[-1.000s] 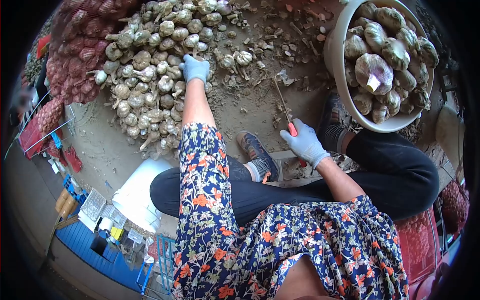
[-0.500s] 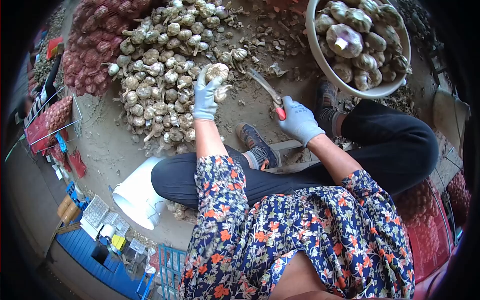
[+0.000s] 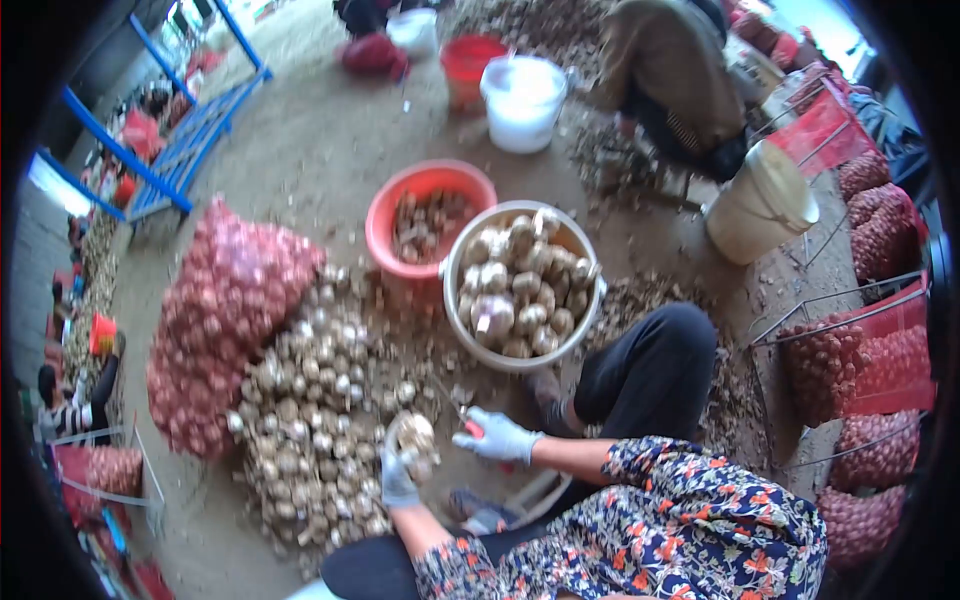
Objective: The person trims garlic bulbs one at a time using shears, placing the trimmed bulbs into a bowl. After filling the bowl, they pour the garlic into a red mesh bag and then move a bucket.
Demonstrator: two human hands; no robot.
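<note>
1. Gripping a garlic bulb (image 3: 416, 436) in the left hand (image 3: 398, 482), fingers wrapped round its lower part; too blurred to tell which end points up.
2. Holding the bulb low over the floor (image 3: 320, 170), just beside the garlic pile (image 3: 305, 420), near the right hand (image 3: 500, 438).
3. Clenching a red-handled blade (image 3: 455, 405) in the right hand, long axis slanting up-left towards the metal bowl (image 3: 450, 300).
4. Hemmed in by pile to the left, bowl ahead, bent leg to the right; little bare floor between.
5. Reaching forward with both forearms, left wrist raised, right wrist level.
</note>
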